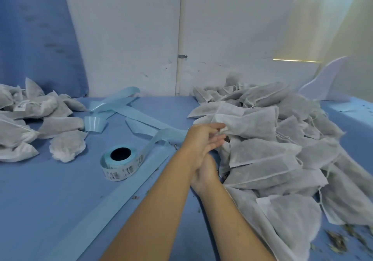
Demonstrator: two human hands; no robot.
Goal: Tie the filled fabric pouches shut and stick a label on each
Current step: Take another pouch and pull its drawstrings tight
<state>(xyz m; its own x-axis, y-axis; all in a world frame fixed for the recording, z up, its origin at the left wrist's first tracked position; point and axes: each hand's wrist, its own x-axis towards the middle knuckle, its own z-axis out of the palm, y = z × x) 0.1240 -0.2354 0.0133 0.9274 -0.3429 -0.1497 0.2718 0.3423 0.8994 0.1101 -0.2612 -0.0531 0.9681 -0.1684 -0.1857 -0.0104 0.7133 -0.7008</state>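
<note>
The pouch [250, 123], white fabric with a dark filling showing through, lay on top of the big heap of pouches [286, 160] at the right of the blue table [40, 200], its open end pointing left. The left hand [201, 139] reached across to that end, and its fingertips [221, 126] closed on the loose fabric there in a pinch. The right hand [204, 172] sat directly beneath the left, the two forearms crossing; most of it was covered, so whether its fingers were released or grasping could not be told.

Just left of the hands stood the label roll [119, 163], barcode labels facing outward, with a long pale blue backing strip [129, 196] trailing from it toward the near edge. More loops of this strip [115, 99] lay toward the back wall. At the far left sat a smaller pile of pouches [50, 123], one of them bearing a label [21, 106]. Bits of dried leaf [339, 238] were scattered on the table at the near right
</note>
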